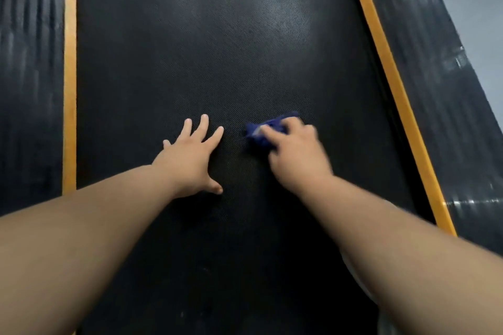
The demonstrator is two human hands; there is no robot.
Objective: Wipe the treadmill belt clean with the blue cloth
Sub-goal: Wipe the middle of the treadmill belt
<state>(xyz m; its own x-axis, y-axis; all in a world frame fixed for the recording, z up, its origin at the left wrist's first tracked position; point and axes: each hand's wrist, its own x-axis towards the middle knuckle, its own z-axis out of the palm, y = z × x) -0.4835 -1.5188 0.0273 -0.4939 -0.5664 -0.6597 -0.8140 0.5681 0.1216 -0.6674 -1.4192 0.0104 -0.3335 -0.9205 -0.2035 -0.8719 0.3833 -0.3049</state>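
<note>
The black textured treadmill belt (212,49) fills the middle of the head view. My left hand (190,155) lies flat on the belt with its fingers spread. To its right, my right hand (295,149) holds a bunched blue cloth (260,134) against the belt; the fingers curl over the cloth and hide most of it. This hand is blurred. Pale dusty patches show on the belt farther up.
Orange strips run along both sides of the belt, the left strip (70,76) and the right strip (392,76). Black ribbed side rails (27,76) lie outside them. Grey floor (479,8) shows at the upper right.
</note>
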